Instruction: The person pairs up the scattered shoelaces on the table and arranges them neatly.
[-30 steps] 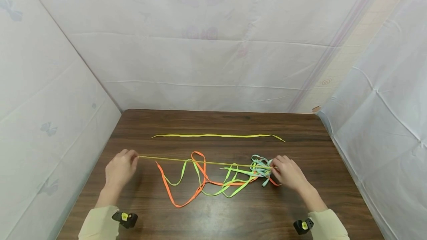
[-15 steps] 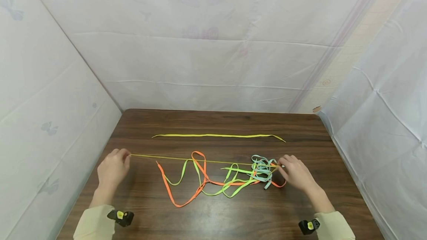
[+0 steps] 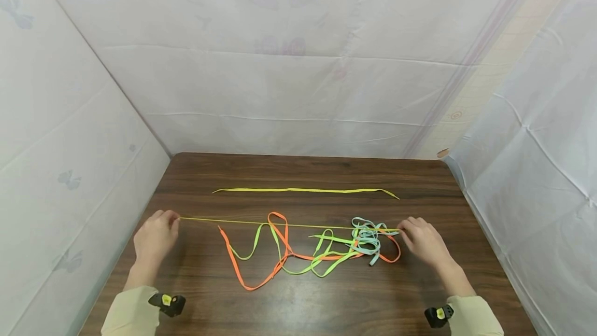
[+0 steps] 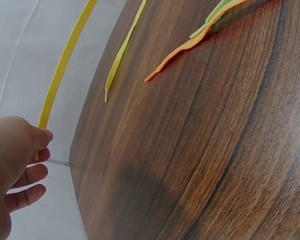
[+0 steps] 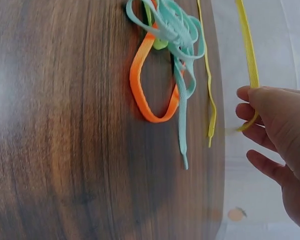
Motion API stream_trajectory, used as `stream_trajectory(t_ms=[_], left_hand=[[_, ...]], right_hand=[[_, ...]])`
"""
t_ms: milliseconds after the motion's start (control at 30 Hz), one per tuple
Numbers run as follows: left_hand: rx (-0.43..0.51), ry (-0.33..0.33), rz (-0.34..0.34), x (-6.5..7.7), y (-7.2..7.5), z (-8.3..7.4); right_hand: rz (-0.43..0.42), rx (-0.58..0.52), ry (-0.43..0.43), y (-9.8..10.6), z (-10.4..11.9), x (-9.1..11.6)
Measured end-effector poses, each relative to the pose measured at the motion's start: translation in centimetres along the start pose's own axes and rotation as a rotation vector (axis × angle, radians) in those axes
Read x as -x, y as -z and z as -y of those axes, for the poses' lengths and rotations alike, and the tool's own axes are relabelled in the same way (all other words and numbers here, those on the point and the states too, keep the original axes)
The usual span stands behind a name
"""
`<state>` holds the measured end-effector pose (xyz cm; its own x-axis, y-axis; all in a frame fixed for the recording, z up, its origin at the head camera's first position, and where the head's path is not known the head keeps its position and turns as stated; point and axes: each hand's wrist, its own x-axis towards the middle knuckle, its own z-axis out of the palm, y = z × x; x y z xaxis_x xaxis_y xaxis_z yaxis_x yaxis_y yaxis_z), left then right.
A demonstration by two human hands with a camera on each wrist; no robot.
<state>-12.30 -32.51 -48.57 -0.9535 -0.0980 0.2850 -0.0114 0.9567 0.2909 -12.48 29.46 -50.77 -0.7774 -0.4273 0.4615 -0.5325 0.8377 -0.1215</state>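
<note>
A yellow shoelace (image 3: pixel 280 223) is stretched taut between both hands, over the tangled laces. My left hand (image 3: pixel 156 235) pinches one end; in the left wrist view that lace (image 4: pixel 60 72) runs up from between thumb and forefinger. At the other end, my right hand (image 3: pixel 424 240) pinches the lace (image 5: pixel 248 45), and its short tail curls below the fingers in the right wrist view. Beneath lie an orange shoelace (image 3: pixel 237 268), a lime-green shoelace (image 3: pixel 298 272) and a light-blue shoelace (image 3: pixel 368 242) bunched near the right hand.
A second yellow shoelace (image 3: pixel 298 189) lies nearly straight along the back of the brown wooden table (image 3: pixel 298 310). White cloth (image 3: pixel 280 82) hangs behind the table and on both sides. Each wrist carries a small black camera (image 3: pixel 167 305).
Both hands have moved apart, the left to the left and the right to the right, with more yellow lace showing between them. The right end has come clear of the light-blue bunch.
</note>
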Motion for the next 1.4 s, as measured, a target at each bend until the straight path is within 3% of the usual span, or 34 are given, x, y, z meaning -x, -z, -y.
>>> stream_trajectory(t_ms=[300, 700, 1000, 1233, 1400], left_hand=[[0.009, -0.008, -0.006, -0.1, -0.6, 0.4], [0.016, -0.028, -0.003, -0.6, -1.2, 0.3], [0.004, -0.031, 0.020, -1.3, -1.8, 0.3], [-0.001, -0.022, 0.075, -2.5, -2.4, 0.2], [-0.001, -0.033, 0.067, -3.5, -2.8, 0.3]], right_hand=[[-0.067, 0.029, 0.011, -0.4, -1.5, 0.5], [-0.074, 0.028, -0.041, -0.7, -2.6, 0.6], [-0.032, 0.044, -0.094, -0.9, -3.4, 0.0], [-0.010, 0.037, -0.132, -1.4, -4.2, -1.0], [0.022, 0.035, -0.166, -1.6, -4.7, -2.1]])
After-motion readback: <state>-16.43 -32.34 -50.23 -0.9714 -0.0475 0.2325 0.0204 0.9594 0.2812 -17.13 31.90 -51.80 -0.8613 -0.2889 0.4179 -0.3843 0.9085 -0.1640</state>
